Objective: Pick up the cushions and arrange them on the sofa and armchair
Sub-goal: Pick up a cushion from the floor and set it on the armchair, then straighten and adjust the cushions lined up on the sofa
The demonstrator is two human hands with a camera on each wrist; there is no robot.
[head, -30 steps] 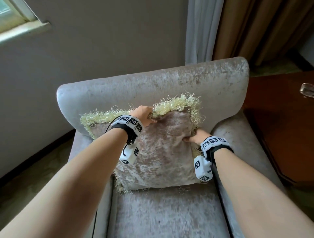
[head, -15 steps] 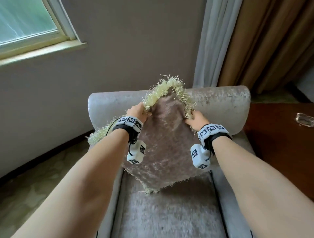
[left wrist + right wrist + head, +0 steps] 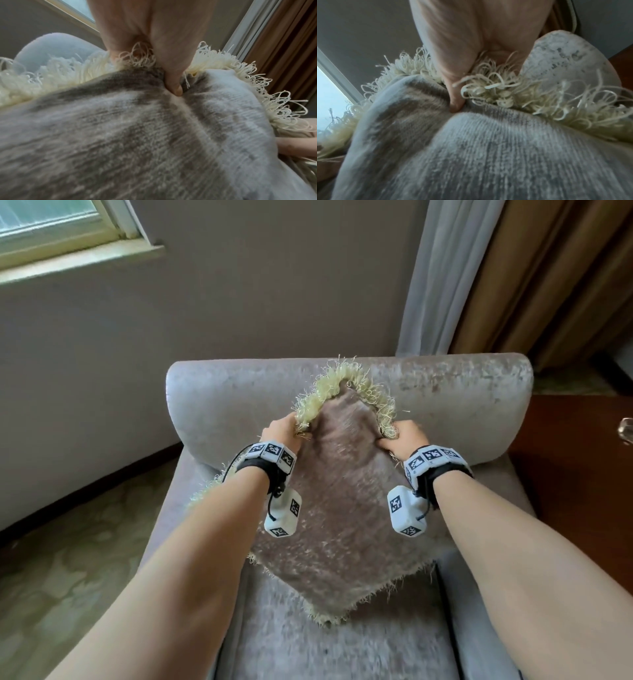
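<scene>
The cushion [image 3: 342, 508] stands on a corner like a diamond over the armchair [image 3: 445, 405] seat, its top point between the 2 hands and in front of the backrest. The left hand [image 3: 282, 433] pinches the fringed edge on one side of the point; the right hand [image 3: 402, 438] pinches the other side. In the wrist views each thumb digs into the grey fabric beside the fringe [image 3: 223, 63]. To set it well, I judge both hands should lower it evenly, lean the top point back onto the backrest, centre it, then let go together. A wooden counter [image 3: 582, 474] lies beyond the right hand.
</scene>
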